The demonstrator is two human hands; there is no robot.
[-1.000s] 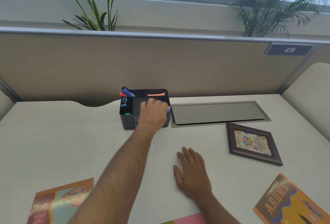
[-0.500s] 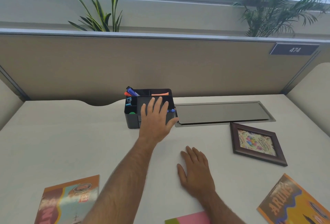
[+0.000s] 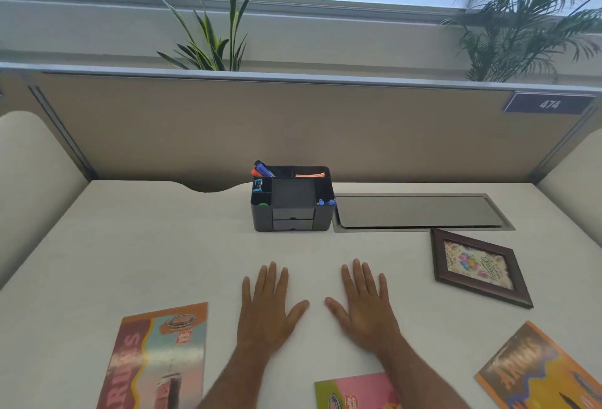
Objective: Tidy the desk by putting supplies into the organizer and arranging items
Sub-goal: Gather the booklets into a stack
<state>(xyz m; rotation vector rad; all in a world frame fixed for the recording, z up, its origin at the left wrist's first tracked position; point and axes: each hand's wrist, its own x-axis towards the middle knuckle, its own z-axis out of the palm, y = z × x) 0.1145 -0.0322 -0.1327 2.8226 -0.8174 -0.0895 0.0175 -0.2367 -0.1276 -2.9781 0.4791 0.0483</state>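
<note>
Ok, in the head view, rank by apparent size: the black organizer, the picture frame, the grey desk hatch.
1. grey desk hatch, plainly widest.
2-3. picture frame and black organizer look similar; the frame lies flat and nearer, so I won't rank them.

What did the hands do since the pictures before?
The left hand came back from the black organizer, where it had been reaching, and now lies flat on the desk beside the right hand, holding nothing. The right hand stayed flat on the desk. The organizer, picture frame and booklets appear not to have moved.
</note>
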